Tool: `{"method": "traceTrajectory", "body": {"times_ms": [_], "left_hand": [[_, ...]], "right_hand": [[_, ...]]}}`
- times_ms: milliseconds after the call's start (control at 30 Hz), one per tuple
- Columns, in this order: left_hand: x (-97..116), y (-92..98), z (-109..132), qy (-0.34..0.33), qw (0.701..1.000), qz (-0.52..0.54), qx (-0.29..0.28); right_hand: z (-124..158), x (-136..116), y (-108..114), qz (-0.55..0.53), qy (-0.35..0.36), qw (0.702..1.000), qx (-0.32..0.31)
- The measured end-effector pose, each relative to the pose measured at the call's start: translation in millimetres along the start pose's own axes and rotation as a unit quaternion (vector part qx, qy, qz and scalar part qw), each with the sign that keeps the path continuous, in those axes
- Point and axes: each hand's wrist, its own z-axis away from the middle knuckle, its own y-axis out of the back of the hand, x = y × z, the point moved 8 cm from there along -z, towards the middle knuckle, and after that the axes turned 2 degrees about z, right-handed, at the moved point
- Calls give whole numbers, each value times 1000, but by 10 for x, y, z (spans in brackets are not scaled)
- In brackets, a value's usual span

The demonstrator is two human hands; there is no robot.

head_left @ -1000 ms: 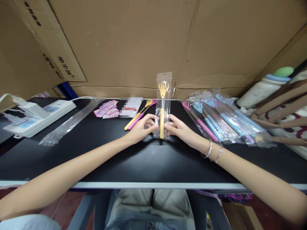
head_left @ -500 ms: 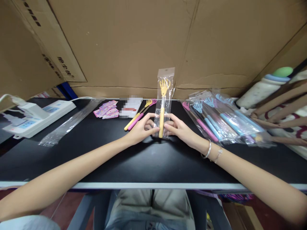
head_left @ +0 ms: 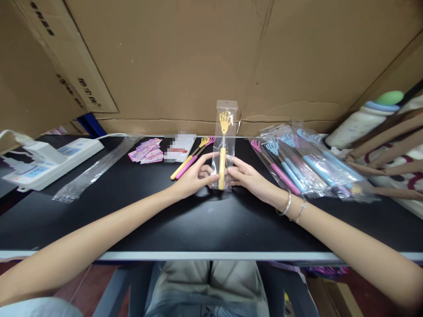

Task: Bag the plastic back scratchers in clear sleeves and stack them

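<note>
A yellow back scratcher [head_left: 222, 165] with a hand-shaped head stands nearly upright inside a clear plastic bag [head_left: 227, 105] at the middle of the black table. My left hand [head_left: 197, 175] pinches the bag's left edge low down, and my right hand [head_left: 246, 176] closes on its right edge. Just left of my left hand lie a yellow back scratcher [head_left: 181, 169] and a pink back scratcher [head_left: 189, 166] without bags. Beyond my right hand, several bagged back scratchers [head_left: 299, 163] in blue and pink lie in an overlapping row.
Pink printed cards [head_left: 148, 150] and a white blurred-out packet [head_left: 185, 147] lie at the back left. Further left are a stack of clear bags [head_left: 95, 169] and a white power strip [head_left: 54, 160]. A bottle [head_left: 360, 125] leans at the right. Cardboard [head_left: 181, 66] walls the back.
The bagged back scratcher has tilted slightly and its top has dropped a little. Both hands keep their hold in nearly the same place.
</note>
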Motion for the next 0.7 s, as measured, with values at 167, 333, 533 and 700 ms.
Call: {"method": "traceTrajectory", "body": {"times_ms": [167, 333, 533, 700], "left_hand": [[-18, 6, 1, 0, 1000, -1, 3], [-35, -4, -3, 12, 1000, 6, -5], [-37, -24, -3, 17, 999, 14, -24], [-55, -27, -9, 8, 999, 16, -38]], "right_hand": [[6, -51, -26, 11, 12, 1000, -13], [2, -52, -24, 12, 16, 1000, -17], [15, -78, -49, 10, 19, 999, -26], [30, -104, -71, 7, 21, 999, -38]]}}
